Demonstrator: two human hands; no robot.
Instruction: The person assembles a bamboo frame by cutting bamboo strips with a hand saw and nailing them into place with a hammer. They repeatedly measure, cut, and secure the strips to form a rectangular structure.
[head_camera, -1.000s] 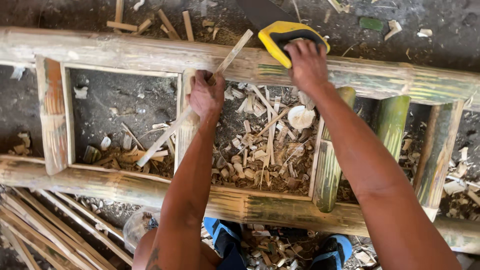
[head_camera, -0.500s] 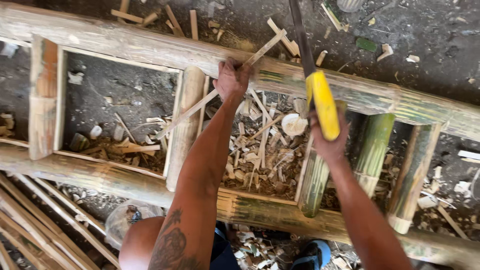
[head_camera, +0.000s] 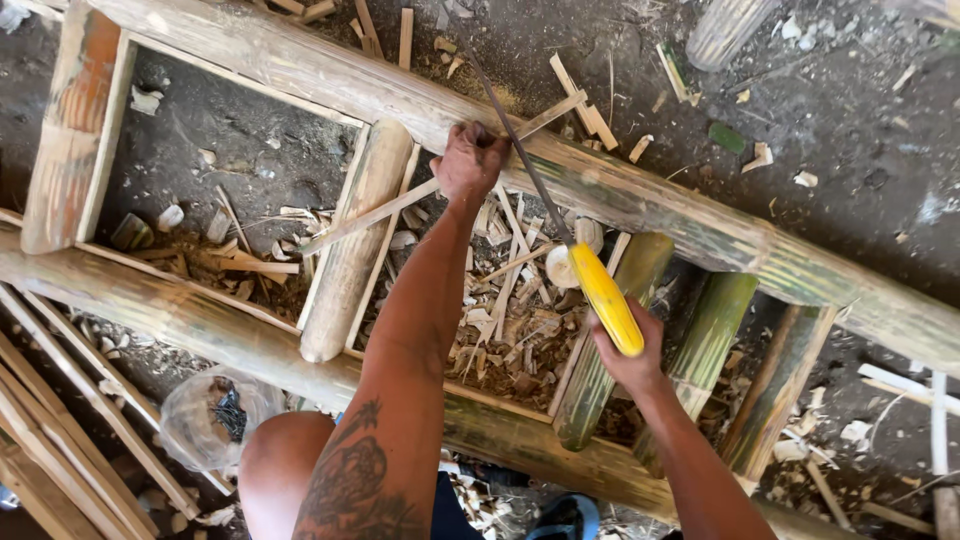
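Note:
My left hand (head_camera: 468, 160) grips a thin bamboo strip (head_camera: 400, 202) and presses it against the far rail (head_camera: 300, 65) of a bamboo ladder frame. The strip runs slantwise over a cross rung (head_camera: 355, 240). My right hand (head_camera: 628, 360) holds the yellow handle of a handsaw (head_camera: 606, 298); its narrow blade reaches up to the strip right beside my left hand. The near rail (head_camera: 180, 320) lies across the bottom, under my arms.
More green bamboo rungs (head_camera: 705, 345) stand to the right, and one reddish rung (head_camera: 70, 120) at the left. Chips and offcuts (head_camera: 505, 320) litter the dirt between the rails. A clear bag of dark nails (head_camera: 215, 415) sits by my knee. Loose strips (head_camera: 60, 410) lie at the lower left.
My right hand has drawn the saw back toward me, from up at the far rail to low over the rungs. My left hand stays on the strip.

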